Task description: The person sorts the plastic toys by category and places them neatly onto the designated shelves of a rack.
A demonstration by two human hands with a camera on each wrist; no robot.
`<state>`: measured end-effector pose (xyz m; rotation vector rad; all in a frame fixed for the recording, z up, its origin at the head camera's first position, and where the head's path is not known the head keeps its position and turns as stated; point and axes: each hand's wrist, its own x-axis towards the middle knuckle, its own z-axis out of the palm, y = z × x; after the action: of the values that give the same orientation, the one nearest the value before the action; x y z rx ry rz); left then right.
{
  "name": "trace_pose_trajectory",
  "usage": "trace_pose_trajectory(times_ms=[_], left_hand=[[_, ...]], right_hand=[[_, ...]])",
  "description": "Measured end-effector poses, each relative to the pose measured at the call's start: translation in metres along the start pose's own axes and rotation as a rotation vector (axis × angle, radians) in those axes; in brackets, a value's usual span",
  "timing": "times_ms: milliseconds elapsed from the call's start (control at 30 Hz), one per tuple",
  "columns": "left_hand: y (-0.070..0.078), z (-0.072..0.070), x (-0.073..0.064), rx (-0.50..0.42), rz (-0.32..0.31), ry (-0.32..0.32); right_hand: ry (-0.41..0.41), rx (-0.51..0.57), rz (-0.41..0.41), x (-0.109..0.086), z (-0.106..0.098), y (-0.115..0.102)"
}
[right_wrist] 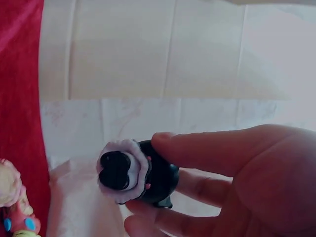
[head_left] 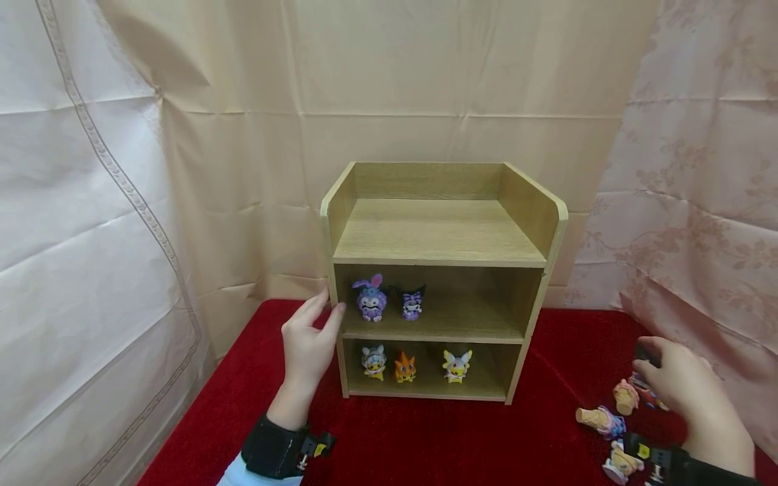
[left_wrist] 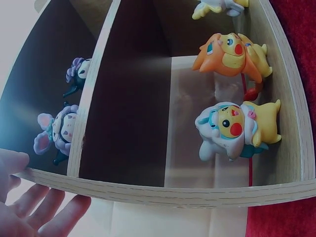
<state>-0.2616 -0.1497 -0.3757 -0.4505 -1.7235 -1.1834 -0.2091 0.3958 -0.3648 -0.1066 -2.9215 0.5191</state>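
Black figurine in right hand, right of the shelf

Red cloth (head_left: 243, 412) spread across the lower frame; its left edge slanted down to lower left, its back edge passed behind the shelf (head_left: 440, 231). A wide strip of open cloth lay between the shelf's right wall and the loose figurines at lower right. Left of the shelf, the left hand (head_left: 308, 344) took up the near room, fingers loosely extended along the outer wall, thumb at its front edge.

Right hand (head_left: 689, 378), right side of frame: thumb and fingers pinched the black figurine (right_wrist: 160, 173), close to a pink-topped cone figurine (head_left: 626, 397). A second cone figurine (head_left: 608, 421) lay on its side just left of that.

Shelf, centre, three levels. Top: open tray, walled left, right and back. Middle: two purple figurines (head_left: 371, 298) at left, room running to the right wall. Bottom: grey-hooded figurine (head_left: 373, 363), orange figurine (head_left: 404, 368), then a gap, then white-and-yellow figurine (head_left: 456, 366).
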Motion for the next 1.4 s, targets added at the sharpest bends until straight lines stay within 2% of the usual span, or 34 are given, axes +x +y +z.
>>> trace_pose_trajectory(times_ms=[433,767,1300,1400], left_hand=[[-0.004,-0.001,-0.001,0.026,-0.026,-0.022],[-0.005,-0.002,-0.001,0.031,-0.014,-0.013],[-0.003,-0.001,-0.001,0.028,-0.018,-0.019],[-0.003,-0.001,-0.001,0.017,-0.023,-0.019]], right_hand=[[0.220,0.022,-0.179,-0.006,0.002,-0.045],[0.338,0.075,-0.290,-0.011,0.004,-0.074],[0.565,0.120,-0.517,-0.016,0.012,-0.108],[0.587,0.133,-0.565,-0.017,0.014,-0.115]])
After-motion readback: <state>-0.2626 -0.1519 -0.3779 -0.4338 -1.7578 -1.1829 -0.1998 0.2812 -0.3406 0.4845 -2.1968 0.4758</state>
